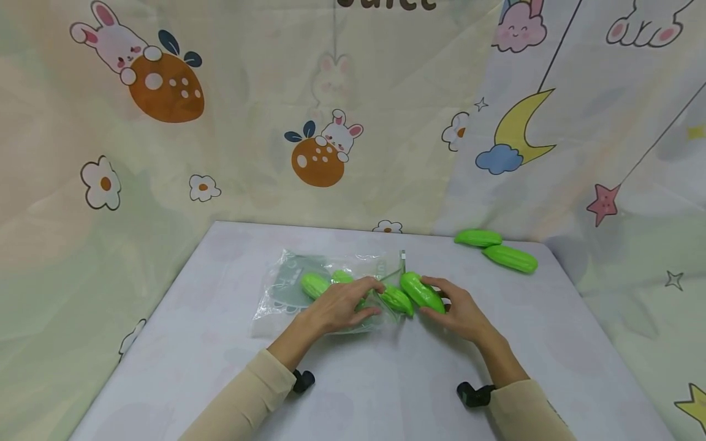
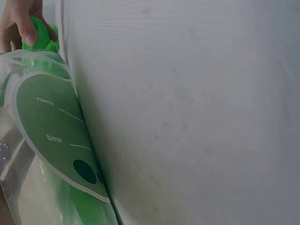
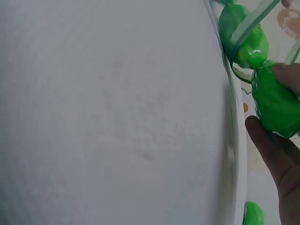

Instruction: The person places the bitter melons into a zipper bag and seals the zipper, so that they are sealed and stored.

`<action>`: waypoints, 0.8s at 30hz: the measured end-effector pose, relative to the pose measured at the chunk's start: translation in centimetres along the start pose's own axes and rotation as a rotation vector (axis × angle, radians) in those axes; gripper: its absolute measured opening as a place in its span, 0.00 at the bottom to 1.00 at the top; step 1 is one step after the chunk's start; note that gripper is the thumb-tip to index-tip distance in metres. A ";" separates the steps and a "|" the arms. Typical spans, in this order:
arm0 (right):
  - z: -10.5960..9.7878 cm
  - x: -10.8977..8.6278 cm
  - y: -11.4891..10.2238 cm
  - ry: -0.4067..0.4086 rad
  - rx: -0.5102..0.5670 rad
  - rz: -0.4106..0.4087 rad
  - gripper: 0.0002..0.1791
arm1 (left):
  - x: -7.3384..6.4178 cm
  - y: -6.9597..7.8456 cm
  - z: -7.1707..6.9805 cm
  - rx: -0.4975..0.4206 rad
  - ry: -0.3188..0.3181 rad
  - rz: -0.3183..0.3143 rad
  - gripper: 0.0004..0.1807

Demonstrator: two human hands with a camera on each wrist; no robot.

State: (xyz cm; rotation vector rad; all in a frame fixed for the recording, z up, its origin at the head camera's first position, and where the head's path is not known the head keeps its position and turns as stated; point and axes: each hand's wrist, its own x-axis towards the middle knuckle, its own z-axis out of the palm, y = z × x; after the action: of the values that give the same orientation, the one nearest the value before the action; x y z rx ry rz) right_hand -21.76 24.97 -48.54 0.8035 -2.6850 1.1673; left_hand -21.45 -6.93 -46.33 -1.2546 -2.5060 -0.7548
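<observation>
My right hand (image 1: 460, 312) grips a bright green, ridged, cucumber-like vegetable (image 1: 420, 290) between thumb and fingers, just right of a clear zip bag (image 1: 281, 321). Its tip touches another green vegetable (image 3: 243, 35) that lies in the bag's mouth, with the green zip strip (image 3: 255, 23) looped over it. My left hand (image 1: 342, 306) lies over the bag near that mouth and holds the film there, fingers bent and thumb toward me. More green vegetables (image 1: 315, 285) show through the bag behind the left hand. A green label (image 2: 51, 122) with printed words covers part of the bag.
Two more green vegetables (image 1: 510, 259) lie at the table's back right corner. The white-covered table (image 1: 386, 392) ends at a patterned cloth backdrop (image 1: 248, 141). A black wrist camera (image 1: 474, 395) is strapped near the right sleeve.
</observation>
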 end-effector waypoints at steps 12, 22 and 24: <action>0.4 0.4 -0.5 -0.008 0.017 -0.008 0.34 | 0.3 -0.1 0.0 0.000 0.014 0.016 0.25; 1.0 0.5 -0.6 -0.057 0.080 0.023 0.35 | 0.5 -0.3 0.2 0.026 0.014 0.026 0.28; 1.1 0.6 -0.7 -0.072 0.094 0.022 0.35 | 0.5 -0.3 0.2 0.026 0.015 0.025 0.27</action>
State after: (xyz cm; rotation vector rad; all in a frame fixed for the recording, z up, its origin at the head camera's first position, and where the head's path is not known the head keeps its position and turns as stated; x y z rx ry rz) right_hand -21.83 23.58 -48.67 0.8470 -2.7200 1.3030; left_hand -21.96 -6.62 -46.37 -1.2648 -2.4750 -0.7207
